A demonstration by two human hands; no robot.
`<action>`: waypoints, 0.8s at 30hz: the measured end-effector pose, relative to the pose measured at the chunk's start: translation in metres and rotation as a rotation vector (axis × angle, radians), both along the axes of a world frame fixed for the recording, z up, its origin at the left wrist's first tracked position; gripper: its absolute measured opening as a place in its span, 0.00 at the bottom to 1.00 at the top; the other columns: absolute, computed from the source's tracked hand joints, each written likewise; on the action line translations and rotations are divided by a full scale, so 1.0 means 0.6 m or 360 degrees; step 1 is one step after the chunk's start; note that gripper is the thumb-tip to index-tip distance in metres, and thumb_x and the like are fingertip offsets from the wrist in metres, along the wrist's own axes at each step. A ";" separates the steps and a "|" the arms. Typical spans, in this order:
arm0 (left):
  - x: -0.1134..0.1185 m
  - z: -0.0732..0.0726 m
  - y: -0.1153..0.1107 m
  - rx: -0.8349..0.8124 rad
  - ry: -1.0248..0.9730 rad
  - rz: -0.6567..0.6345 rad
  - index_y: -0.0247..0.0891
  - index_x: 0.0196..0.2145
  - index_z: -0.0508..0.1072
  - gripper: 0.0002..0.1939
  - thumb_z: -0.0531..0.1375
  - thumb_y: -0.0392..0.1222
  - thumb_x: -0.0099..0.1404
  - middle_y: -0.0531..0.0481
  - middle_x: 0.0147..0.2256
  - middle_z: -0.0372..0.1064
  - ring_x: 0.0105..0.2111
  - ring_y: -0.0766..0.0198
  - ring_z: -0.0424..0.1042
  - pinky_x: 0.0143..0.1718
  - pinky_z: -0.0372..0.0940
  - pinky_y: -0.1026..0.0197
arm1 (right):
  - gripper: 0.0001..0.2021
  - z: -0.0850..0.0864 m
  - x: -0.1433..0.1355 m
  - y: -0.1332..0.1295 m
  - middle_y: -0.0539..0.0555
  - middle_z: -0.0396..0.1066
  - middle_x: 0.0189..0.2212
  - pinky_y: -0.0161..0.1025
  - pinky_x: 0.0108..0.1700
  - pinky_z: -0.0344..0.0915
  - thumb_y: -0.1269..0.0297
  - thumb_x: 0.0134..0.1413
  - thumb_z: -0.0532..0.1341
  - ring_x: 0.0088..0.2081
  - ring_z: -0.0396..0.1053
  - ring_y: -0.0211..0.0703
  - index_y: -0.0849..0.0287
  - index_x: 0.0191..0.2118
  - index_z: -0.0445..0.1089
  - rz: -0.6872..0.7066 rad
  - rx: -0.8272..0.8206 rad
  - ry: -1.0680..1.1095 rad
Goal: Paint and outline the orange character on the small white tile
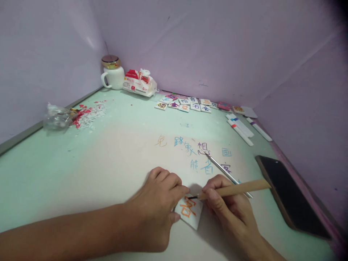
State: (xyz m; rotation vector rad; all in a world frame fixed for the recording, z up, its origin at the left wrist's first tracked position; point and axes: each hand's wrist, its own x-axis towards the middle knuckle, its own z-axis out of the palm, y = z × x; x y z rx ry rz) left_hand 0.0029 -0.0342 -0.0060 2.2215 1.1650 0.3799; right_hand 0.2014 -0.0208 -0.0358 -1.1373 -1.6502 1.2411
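Lilac walls [203, 47], pale green tabletop [108, 163], and 2 hands on 1 white tile

At the near middle of the tabletop, the white tile [189, 211] lies flat, marked with 1 orange character. The left hand [160, 206] has its thumb and forefinger bent around the tile's left side, the gap between them only as wide as the tile they hold. The right hand [231, 206] has its fingers closed around a wooden-handled tool [236, 188], pen-fashion; its dark tip is at the upper part of the character, though whether it touches cannot be told.

Beyond the hands, blue, purple and orange characters [202, 148] are written on the tabletop, with a silver rod [228, 175] across them. A phone [290, 195] lies at right, white markers [241, 132] farther back. Along the back wall are lettered tiles [195, 107], a tissue pack [139, 83] and a lidded white mug [115, 78]. Red and white shavings [88, 116] lie beside a clear plastic bag [58, 117] at left.
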 end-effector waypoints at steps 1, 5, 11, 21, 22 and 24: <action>0.000 0.001 0.001 -0.0023 0.0013 -0.0007 0.38 0.43 0.67 0.21 0.59 0.31 0.50 0.45 0.39 0.61 0.39 0.54 0.59 0.47 0.54 0.48 | 0.09 -0.001 0.001 -0.001 0.44 0.55 0.19 0.32 0.19 0.48 0.59 0.61 0.55 0.19 0.52 0.34 0.55 0.31 0.63 0.0006 0.0012 0.0006; -0.001 0.003 0.000 -0.0041 0.0025 -0.0011 0.38 0.44 0.67 0.21 0.59 0.31 0.50 0.45 0.40 0.61 0.40 0.54 0.59 0.47 0.54 0.47 | 0.08 -0.002 0.001 0.000 0.44 0.55 0.19 0.32 0.19 0.48 0.60 0.61 0.55 0.19 0.52 0.33 0.55 0.31 0.63 0.0045 0.0086 -0.0034; -0.001 0.000 -0.001 0.0006 0.0040 -0.0008 0.38 0.44 0.66 0.21 0.59 0.31 0.50 0.45 0.40 0.61 0.40 0.54 0.59 0.47 0.54 0.47 | 0.09 0.008 -0.005 0.002 0.43 0.53 0.19 0.32 0.19 0.47 0.62 0.61 0.55 0.19 0.51 0.33 0.55 0.29 0.63 0.0071 0.0181 -0.0108; 0.000 -0.007 0.000 0.0069 0.0001 0.0007 0.37 0.42 0.65 0.20 0.59 0.30 0.49 0.45 0.40 0.62 0.40 0.54 0.60 0.48 0.53 0.46 | 0.14 0.021 -0.015 0.030 0.42 0.53 0.16 0.32 0.16 0.43 0.53 0.59 0.56 0.16 0.49 0.30 0.57 0.28 0.59 0.0147 -0.0353 -0.0066; 0.000 -0.008 -0.001 0.0071 -0.0005 0.0011 0.37 0.42 0.65 0.20 0.59 0.30 0.49 0.45 0.40 0.62 0.40 0.54 0.60 0.48 0.53 0.46 | 0.15 0.021 -0.014 0.033 0.42 0.53 0.15 0.32 0.15 0.42 0.52 0.59 0.56 0.15 0.48 0.30 0.57 0.28 0.58 0.0169 -0.0412 -0.0041; 0.001 -0.011 -0.001 0.0074 -0.0006 0.0010 0.37 0.43 0.65 0.21 0.58 0.30 0.49 0.45 0.39 0.61 0.40 0.54 0.60 0.47 0.53 0.46 | 0.16 0.022 -0.013 0.037 0.41 0.53 0.15 0.30 0.15 0.41 0.51 0.57 0.57 0.15 0.48 0.29 0.57 0.28 0.58 0.0184 -0.0500 0.0002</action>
